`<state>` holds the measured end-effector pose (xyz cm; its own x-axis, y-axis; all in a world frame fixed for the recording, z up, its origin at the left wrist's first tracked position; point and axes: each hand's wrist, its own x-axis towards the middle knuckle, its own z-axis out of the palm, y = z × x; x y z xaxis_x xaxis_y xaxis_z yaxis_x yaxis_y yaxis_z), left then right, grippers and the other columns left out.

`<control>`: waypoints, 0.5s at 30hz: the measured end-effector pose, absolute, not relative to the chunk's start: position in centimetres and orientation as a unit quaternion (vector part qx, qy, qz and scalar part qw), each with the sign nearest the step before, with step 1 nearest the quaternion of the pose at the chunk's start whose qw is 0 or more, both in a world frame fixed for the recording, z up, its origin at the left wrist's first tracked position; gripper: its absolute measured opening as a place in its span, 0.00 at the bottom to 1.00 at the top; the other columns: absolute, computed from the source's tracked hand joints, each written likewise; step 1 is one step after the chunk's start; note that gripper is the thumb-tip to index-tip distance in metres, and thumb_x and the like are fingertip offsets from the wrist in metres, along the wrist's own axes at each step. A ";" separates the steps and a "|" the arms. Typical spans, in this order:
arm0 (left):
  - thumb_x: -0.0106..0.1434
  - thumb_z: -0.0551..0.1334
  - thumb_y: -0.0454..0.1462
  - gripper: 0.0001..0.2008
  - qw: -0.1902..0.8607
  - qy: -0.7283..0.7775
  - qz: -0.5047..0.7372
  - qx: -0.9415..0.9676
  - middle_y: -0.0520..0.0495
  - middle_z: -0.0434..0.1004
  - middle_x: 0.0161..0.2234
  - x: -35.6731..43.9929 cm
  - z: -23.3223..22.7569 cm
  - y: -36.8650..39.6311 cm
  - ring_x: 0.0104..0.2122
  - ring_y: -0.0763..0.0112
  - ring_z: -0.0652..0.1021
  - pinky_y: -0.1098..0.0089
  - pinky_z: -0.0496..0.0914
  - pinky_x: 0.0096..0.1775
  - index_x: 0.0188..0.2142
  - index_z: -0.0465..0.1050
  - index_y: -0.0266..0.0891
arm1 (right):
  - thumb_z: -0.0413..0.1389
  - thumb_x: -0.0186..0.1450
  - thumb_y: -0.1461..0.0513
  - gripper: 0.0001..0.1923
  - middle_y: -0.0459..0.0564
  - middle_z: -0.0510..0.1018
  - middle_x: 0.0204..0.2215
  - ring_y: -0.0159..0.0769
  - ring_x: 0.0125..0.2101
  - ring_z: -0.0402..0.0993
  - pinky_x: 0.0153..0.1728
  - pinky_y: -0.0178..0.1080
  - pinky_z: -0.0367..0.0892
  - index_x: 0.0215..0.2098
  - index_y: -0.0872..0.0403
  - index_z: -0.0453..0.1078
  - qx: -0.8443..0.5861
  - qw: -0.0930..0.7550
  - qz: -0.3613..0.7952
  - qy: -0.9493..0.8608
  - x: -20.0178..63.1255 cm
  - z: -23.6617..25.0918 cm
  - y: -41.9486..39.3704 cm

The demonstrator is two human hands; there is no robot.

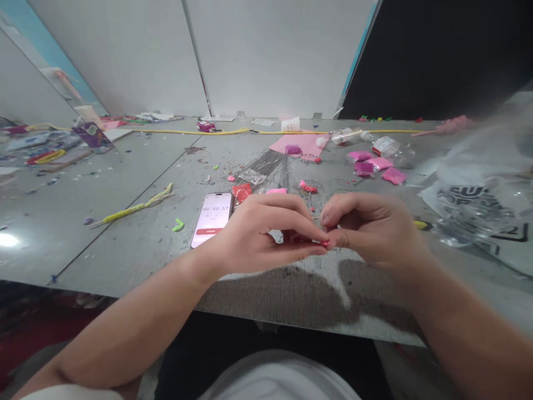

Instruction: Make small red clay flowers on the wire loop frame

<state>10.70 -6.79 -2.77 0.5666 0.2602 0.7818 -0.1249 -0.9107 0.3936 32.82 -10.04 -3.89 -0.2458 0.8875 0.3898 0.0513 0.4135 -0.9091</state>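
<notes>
My left hand (262,233) and my right hand (370,228) meet fingertip to fingertip above the grey table (125,233). Between the fingertips sits a small red-pink bead piece (322,242), pinched from both sides. A thin wire (316,218) pokes out between the two hands. Most of the piece is hidden by my fingers. Just behind the hands lie a fanned bundle of thin wires (272,166), a red packet (241,193) and a small red bead ring (308,188).
A phone (211,218) showing a timer lies left of my left hand. Pink bead bags (377,166) and clear bottles (387,146) are at the back right, a clear plastic bag (483,194) at right, a yellow pipe cleaner (135,208) at left, clutter far left.
</notes>
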 end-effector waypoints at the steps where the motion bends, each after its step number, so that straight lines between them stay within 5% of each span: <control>1: 0.62 0.73 0.35 0.05 0.211 0.039 0.461 0.861 0.48 0.81 0.32 10.7 -2.8 -6.8 0.28 0.79 0.78 0.78 0.74 0.31 0.38 0.82 0.36 | 0.76 0.53 0.57 0.10 0.44 0.81 0.26 0.35 0.28 0.75 0.28 0.39 0.72 0.30 0.43 0.81 -0.348 0.505 0.414 -0.673 32.8 -3.9 -10.1; 15: 0.59 0.75 0.35 0.08 0.390 0.087 0.371 0.838 0.48 0.80 0.33 10.2 -2.7 -6.8 0.27 0.77 0.80 0.76 0.76 0.30 0.38 0.83 0.38 | 0.76 0.54 0.59 0.10 0.44 0.81 0.27 0.36 0.29 0.76 0.31 0.40 0.72 0.30 0.45 0.80 -0.340 0.483 0.414 -0.693 32.9 -3.8 -10.2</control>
